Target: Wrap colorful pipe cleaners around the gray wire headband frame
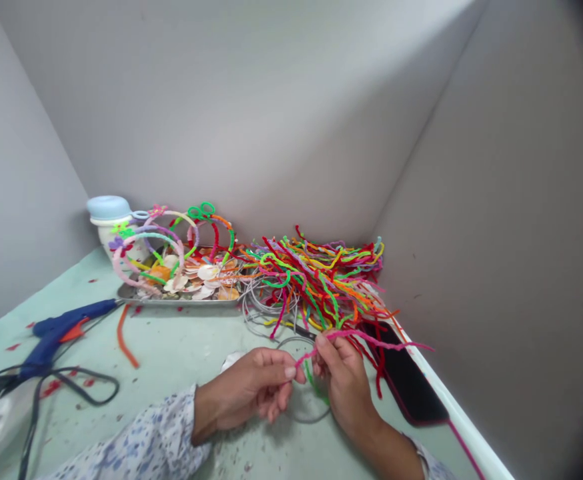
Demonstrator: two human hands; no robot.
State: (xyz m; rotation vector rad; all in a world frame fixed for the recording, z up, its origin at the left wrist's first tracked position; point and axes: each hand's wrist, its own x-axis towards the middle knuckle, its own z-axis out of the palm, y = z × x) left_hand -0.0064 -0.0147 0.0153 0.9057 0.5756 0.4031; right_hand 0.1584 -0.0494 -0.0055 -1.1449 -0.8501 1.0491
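Note:
My left hand (251, 393) and my right hand (344, 380) meet low in the middle of the view. Both pinch a pink pipe cleaner (371, 339) whose free end sticks out to the right. They also hold a thin grey wire headband (304, 400), looped between and under the fingers; a green pipe cleaner bit shows against it. Just behind my hands lies a heap of colourful pipe cleaners (321, 273) with bare grey wire hoops (264, 303) at its left edge.
A metal tray (181, 300) of seashells and wrapped, decorated headbands (166, 243) stands at the back left, beside a white jar with a blue lid (109, 217). A blue glue gun (59, 333) with black cord lies left. A black phone (406, 380) rests by the right wall.

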